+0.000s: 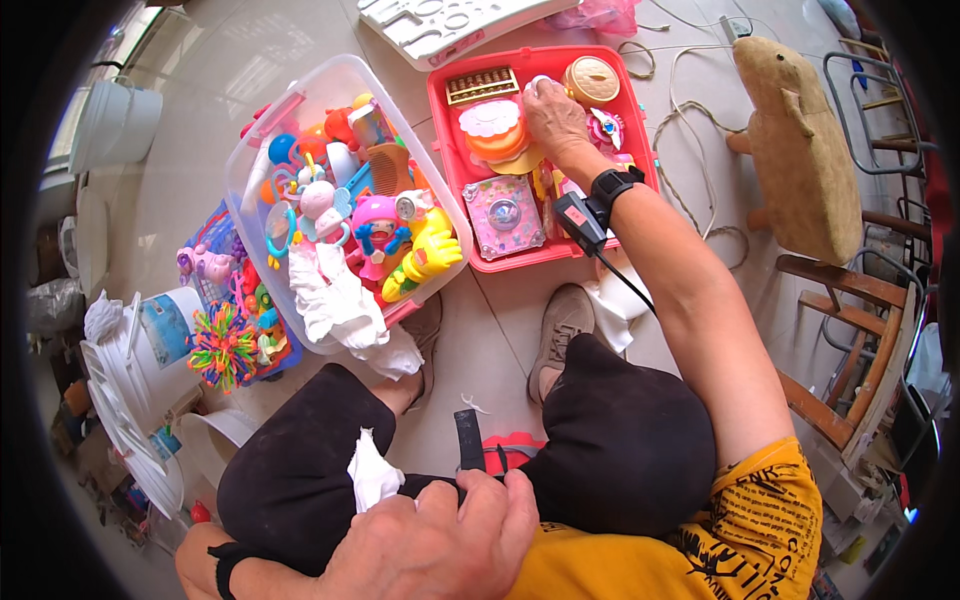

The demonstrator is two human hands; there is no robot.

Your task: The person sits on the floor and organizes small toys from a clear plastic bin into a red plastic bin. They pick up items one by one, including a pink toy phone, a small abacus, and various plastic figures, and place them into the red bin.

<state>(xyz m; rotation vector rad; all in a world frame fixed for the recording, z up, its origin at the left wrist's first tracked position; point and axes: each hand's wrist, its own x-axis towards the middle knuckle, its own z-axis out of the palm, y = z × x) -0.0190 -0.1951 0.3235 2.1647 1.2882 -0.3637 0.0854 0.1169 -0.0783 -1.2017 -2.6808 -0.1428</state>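
Observation:
My right hand (pixel 555 124) reaches into the red plastic case (pixel 649 150), its fingers on a small whitish item (pixel 538 84) at the top. Beside it lie a toy abacus (pixel 482 85), a round tan lattice-topped toy (pixel 591 79), a pink and orange toy cake (pixel 493 131) and a square pink patterned box (pixel 504 216). My left hand (pixel 442 532) rests low near my lap, its fingers curled around a crumpled white cloth or tissue (pixel 372 472). A clear plastic bin (pixel 457 225) full of toys stands left of the case, with a white cloth (pixel 330 300) over its near edge.
A blue basket (pixel 292 352) of toys and white buckets (pixel 154 337) stand left. A white moulded plastic tray (pixel 450 30) lies beyond the case. To the right are a plush-covered animal stool (pixel 806 150), a rope (pixel 675 112) and a wooden chair frame (pixel 862 352). My shoes (pixel 562 330) flank the near floor.

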